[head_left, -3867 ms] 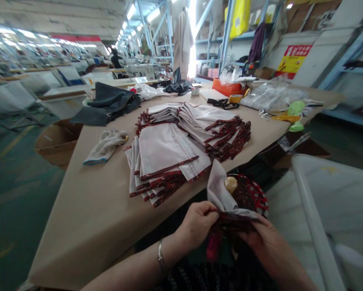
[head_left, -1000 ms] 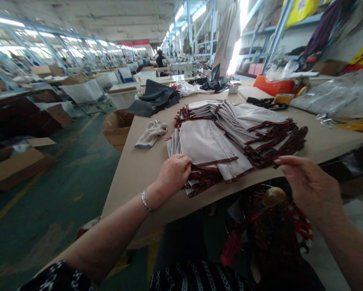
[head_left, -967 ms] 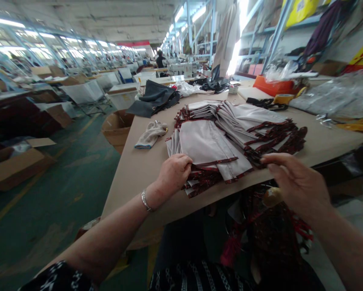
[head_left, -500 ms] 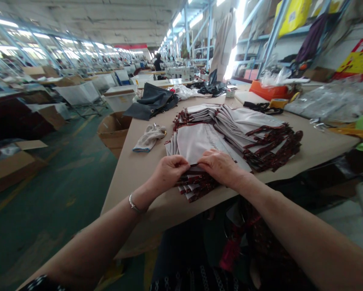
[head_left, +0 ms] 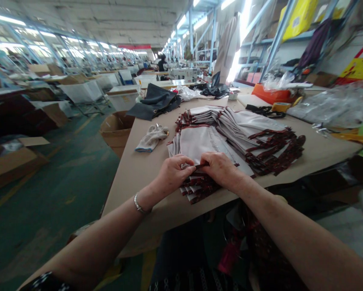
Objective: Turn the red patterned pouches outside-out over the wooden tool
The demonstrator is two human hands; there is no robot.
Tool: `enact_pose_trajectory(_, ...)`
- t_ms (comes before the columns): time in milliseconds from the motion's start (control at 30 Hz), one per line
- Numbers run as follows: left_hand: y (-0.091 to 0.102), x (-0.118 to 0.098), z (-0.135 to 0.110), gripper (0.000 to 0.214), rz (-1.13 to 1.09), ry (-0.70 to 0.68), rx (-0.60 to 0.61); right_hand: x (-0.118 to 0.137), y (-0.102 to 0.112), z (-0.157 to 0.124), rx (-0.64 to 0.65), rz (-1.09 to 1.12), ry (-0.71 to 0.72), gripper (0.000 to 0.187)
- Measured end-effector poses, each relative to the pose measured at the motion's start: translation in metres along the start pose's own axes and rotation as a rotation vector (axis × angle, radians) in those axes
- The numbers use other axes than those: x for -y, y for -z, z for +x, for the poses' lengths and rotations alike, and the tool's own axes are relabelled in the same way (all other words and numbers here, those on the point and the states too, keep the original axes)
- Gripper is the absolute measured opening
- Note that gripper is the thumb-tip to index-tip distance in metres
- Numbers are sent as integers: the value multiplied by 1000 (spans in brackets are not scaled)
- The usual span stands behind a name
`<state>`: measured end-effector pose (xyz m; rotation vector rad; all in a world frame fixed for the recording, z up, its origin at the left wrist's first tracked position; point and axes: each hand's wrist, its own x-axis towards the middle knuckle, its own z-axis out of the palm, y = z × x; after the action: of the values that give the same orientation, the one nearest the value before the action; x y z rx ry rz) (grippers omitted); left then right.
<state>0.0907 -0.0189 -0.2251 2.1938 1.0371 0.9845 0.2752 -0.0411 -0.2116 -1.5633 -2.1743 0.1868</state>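
A light grey fabric piece (head_left: 196, 141) with a dark red edge lies on top of a pile near the table's front edge. My left hand (head_left: 177, 173) pinches its near edge between thumb and fingers. Close beside it, my right hand (head_left: 220, 169) grips the same edge, fingers bent down over it. Below my hands, the dark red patterned ends (head_left: 201, 189) of more pieces stick out in layers. A larger fanned stack of grey pieces (head_left: 254, 121) with the same red edging sits behind and to the right. My fingertips partly hide the gripped edge.
A work glove (head_left: 151, 138) lies left on the brown-covered table (head_left: 129, 173). Dark grey fabric (head_left: 153, 101) is at the back left, an orange container (head_left: 272, 93) and clear plastic bags (head_left: 330, 107) at the right. A cardboard box (head_left: 116, 131) stands beside the table.
Both hands remain at the near edge of the fabric. My left thumb now lies farther along it, and the edge looks slightly lifted or rolled. The whole view has shifted a little.
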Motion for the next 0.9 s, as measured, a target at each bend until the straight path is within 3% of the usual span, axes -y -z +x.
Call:
enact_pose_trajectory(200, 2, -4, -4, 22, 223, -73, 18, 9, 4, 0, 79, 133, 7, 16)
enact_pose_trajectory(367, 4, -14, -9, 34, 397, -167, 41, 10, 7, -2, 62, 92, -12, 26)
enact_pose_trajectory(500, 3, -19, -10, 20, 652, -193, 96, 20, 9, -10, 58, -53, 57, 21)
enact_pose_trajectory(633, 4, -24, -11, 24, 831, -224, 45, 14, 11, -20, -27, -323, 37, 19)
enact_pose_trajectory(800, 3, -32, -14, 22, 898, -211, 71, -8, 31, -40, -57, -418, -271, 30)
enact_pose_trajectory(900, -5, -37, -19, 15, 643, -117, 41, -7, 41, -71, -170, -293, -257, 38)
